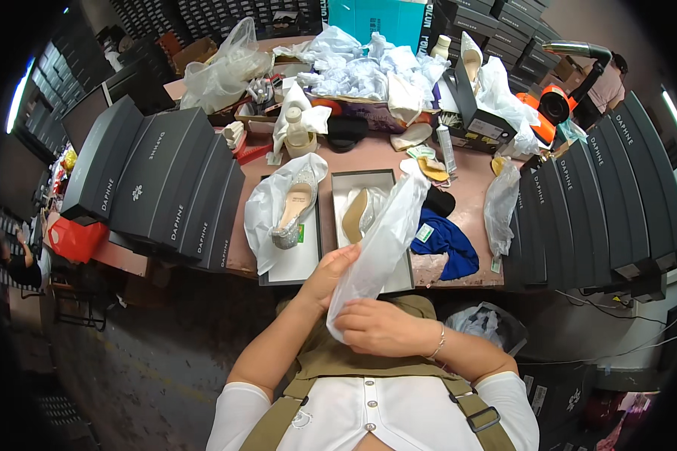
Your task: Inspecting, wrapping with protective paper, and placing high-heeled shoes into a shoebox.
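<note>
A long sheet of white tissue paper [380, 252], gathered lengthwise, slants up and away from me over the open shoebox. My left hand [334, 273] is closed on its left edge, near the middle. At its near end my right hand [384, 328] grips the paper, fingers curled over it. Beneath the sheet's left side a glittery silver shoe [352, 217] lies in the shoebox [362, 177], partly covered by the paper. Left of the box, a second silver shoe [296, 204] rests on white tissue above the white-lined box lid [287, 264].
Dark shoebox stacks flank the table, left [158, 177] and right [572, 207]. Behind are a heap of crumpled tissue [372, 68], a pale bottle [297, 129] and an orange tool [554, 105]. A blue cloth [450, 244] lies right of the box.
</note>
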`<state>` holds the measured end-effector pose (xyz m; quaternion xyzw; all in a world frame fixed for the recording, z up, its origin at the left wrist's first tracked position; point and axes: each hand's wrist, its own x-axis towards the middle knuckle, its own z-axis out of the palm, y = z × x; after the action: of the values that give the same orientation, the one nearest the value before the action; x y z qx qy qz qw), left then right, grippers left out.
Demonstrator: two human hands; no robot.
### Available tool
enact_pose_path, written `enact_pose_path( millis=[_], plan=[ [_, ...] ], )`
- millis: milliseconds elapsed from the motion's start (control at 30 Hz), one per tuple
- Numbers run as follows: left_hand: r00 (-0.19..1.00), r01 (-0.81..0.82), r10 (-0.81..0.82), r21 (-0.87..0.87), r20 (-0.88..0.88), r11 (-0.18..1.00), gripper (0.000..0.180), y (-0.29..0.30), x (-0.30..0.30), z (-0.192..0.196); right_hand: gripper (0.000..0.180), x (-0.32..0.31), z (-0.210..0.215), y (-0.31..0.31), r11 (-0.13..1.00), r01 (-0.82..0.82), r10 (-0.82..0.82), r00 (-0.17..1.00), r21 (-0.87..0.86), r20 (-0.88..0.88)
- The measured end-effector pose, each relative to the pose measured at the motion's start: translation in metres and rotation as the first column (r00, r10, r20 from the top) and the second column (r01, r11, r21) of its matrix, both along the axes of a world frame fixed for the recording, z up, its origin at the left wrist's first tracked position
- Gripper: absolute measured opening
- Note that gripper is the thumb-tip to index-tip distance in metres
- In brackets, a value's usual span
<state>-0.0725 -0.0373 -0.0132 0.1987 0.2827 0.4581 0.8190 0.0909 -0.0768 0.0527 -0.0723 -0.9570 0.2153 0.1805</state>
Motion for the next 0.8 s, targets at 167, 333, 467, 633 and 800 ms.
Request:
enact_pose_path(
  millis=[167,333,467,633,800],
  plan=[
    [0.948,-0.280,0.293,-0.105,0.127,0.954,0.018,0.019,-0.008,-0.018,0.018,0.009,-0.024,-0.019,0.981,0.166,-0.159,0.985,-0.101,0.071],
    [0.897,-0.417,0.418,-0.041,0.147,0.908,0.013,0.028,-0.008,0.008,0.021,0.048,-0.028,-0.018,0.799,0.431,-0.305,0.891,-0.418,0.336],
    [0.909,-0.064,0.232,0.433,-0.347,0.899,0.009,0.031,-0.037,0.017,0.034,0.078,0.019,0.033,0.678,0.623,-0.661,0.749,-0.390,0.046],
    [0.610,0.629,0.066,0.533,-0.790,0.566,0.016,0.033,-0.042,0.088,0.041,0.052,0.061,0.099,0.906,0.422,-0.411,0.888,0.012,-0.206],
    [0.386,0.740,0.232,0.450,-0.893,0.500,0.019,0.017,-0.059,0.089,0.025,0.066,0.034,0.118,0.762,0.364,-0.278,0.931,-0.536,0.237]
  ],
)
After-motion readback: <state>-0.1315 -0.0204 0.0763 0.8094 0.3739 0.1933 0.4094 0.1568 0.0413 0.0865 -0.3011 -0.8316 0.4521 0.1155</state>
